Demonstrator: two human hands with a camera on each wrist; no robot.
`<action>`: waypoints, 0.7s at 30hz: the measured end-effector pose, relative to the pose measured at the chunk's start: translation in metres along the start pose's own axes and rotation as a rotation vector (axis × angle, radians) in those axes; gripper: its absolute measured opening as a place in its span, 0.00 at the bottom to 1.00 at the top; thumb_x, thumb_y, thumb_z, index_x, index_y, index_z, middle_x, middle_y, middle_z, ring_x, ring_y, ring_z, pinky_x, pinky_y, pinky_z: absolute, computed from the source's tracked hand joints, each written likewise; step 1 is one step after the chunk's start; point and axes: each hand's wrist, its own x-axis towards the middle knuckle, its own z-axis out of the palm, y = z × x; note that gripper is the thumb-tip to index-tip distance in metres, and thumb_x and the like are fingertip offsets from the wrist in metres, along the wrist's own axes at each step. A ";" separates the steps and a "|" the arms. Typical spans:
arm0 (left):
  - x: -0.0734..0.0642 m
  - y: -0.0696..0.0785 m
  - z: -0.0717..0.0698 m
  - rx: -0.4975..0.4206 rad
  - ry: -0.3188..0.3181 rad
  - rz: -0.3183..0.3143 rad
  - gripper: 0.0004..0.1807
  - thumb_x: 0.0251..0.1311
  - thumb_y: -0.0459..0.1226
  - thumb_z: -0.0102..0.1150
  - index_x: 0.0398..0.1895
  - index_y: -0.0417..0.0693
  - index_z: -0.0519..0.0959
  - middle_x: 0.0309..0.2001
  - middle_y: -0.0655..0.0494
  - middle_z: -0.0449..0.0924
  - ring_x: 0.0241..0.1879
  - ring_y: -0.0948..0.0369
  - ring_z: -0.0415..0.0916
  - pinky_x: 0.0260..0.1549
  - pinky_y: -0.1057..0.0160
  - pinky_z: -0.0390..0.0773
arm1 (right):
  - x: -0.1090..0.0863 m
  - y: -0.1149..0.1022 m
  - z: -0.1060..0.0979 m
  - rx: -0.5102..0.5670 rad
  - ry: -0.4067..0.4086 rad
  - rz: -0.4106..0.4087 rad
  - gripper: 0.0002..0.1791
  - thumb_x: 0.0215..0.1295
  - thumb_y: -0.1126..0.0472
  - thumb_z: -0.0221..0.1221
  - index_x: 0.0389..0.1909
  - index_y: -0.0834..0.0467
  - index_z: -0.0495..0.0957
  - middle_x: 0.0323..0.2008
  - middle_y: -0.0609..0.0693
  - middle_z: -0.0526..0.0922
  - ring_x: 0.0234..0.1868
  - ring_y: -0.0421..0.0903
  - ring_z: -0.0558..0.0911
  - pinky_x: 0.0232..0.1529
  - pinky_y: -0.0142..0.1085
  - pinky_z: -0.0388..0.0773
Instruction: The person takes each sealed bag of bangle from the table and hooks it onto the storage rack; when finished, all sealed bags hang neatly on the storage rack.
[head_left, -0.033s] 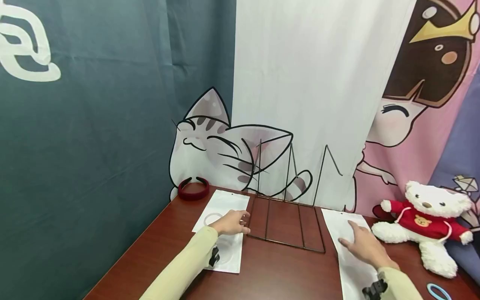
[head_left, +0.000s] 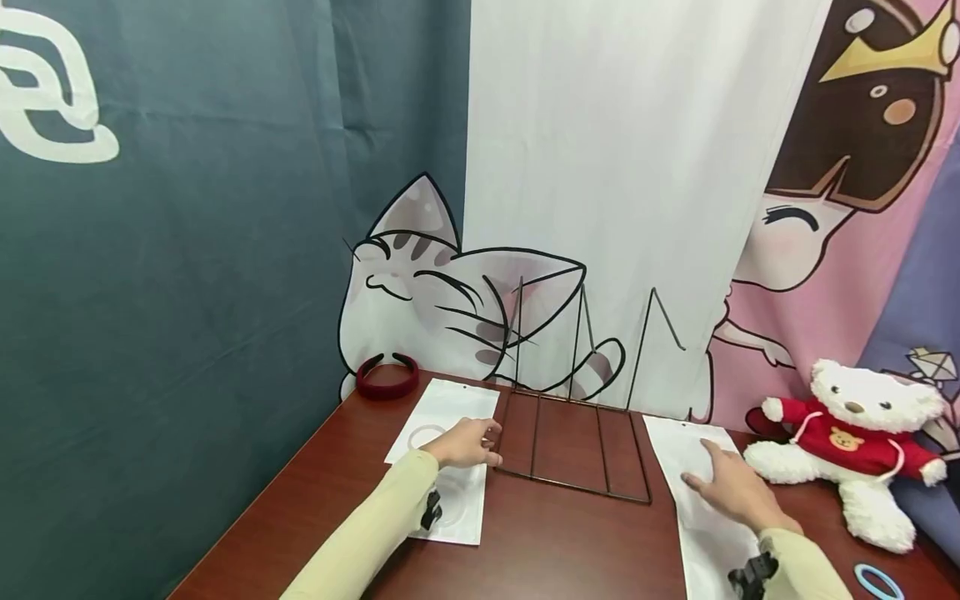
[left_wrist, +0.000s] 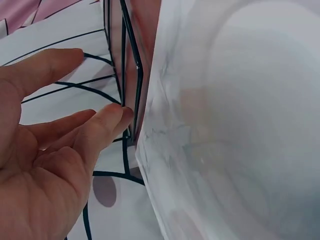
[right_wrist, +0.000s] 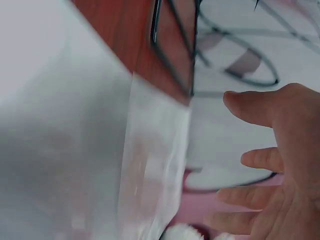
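Note:
Between my two hands on the table stands a dark wire rack [head_left: 570, 487] with upright prongs at its back. My left hand [head_left: 465, 443] hovers over a flat white packet [head_left: 467, 404] marked with pale rings, near the rack's left side. Its fingers are loosely bent and hold nothing. In the left wrist view the fingertips appear near the rack's wire [left_wrist: 138, 75]; whether they touch is unclear. My right hand [head_left: 738, 492] is over a second white packet [head_left: 686, 442] right of the rack, fingers spread and holding nothing. That packet's glossy surface [right_wrist: 90, 150] fills the right wrist view's left side.
A dark red headband [head_left: 386, 387] lies at the table's back left corner. On the right sits a white teddy bear [head_left: 847, 442] in a red hoodie, with a light blue ring [head_left: 879, 581] near the front. Printed curtains [head_left: 600, 167] hang behind the brown table [head_left: 570, 542].
My right hand has shifted very slightly to the right. The left hand, the packets and the rack look the same.

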 end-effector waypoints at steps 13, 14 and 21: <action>0.020 0.001 0.011 -0.039 -0.027 -0.121 0.33 0.55 0.32 0.77 0.64 0.32 0.77 0.59 0.38 0.83 0.62 0.45 0.80 0.66 0.47 0.78 | 0.030 0.144 0.064 -0.003 -0.076 0.039 0.49 0.56 0.40 0.75 0.56 0.82 0.73 0.49 0.80 0.81 0.52 0.79 0.80 0.53 0.68 0.78; 0.021 0.000 0.012 -0.037 -0.020 -0.123 0.33 0.54 0.31 0.77 0.63 0.32 0.77 0.59 0.38 0.84 0.62 0.45 0.80 0.66 0.47 0.78 | 0.033 0.153 0.069 0.012 -0.091 0.033 0.52 0.57 0.38 0.74 0.57 0.83 0.71 0.50 0.82 0.80 0.52 0.81 0.79 0.52 0.69 0.77; 0.024 0.000 0.014 -0.004 -0.006 -0.108 0.36 0.47 0.28 0.82 0.62 0.31 0.79 0.60 0.37 0.84 0.63 0.45 0.82 0.65 0.52 0.80 | 0.028 0.131 0.049 0.044 -0.140 0.130 0.56 0.55 0.39 0.75 0.61 0.84 0.67 0.53 0.84 0.77 0.54 0.83 0.77 0.54 0.70 0.77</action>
